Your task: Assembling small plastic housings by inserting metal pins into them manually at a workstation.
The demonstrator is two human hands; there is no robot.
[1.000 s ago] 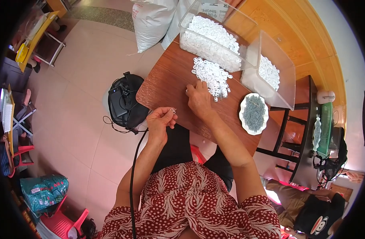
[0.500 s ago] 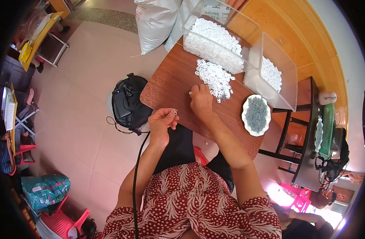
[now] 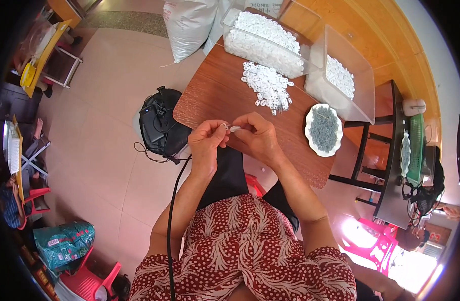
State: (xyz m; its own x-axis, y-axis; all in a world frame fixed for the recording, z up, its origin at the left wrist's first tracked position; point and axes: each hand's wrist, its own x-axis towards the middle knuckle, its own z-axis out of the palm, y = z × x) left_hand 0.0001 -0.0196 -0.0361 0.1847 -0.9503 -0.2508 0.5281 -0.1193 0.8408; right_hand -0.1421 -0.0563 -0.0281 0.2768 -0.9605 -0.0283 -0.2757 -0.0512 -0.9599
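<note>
Table: brown, above tiled floor
Boxes: two
Plate: one
Left hand: pinching small piece
Right hand: pinching white piece

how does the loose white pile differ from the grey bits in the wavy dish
The white pile is made of small rounded pieces with holes, while the grey bits look thin and needle-like. The white pile lies directly on the table; the grey bits are held in a wavy-rimmed dish. Both are heaps of many small pieces.
</note>
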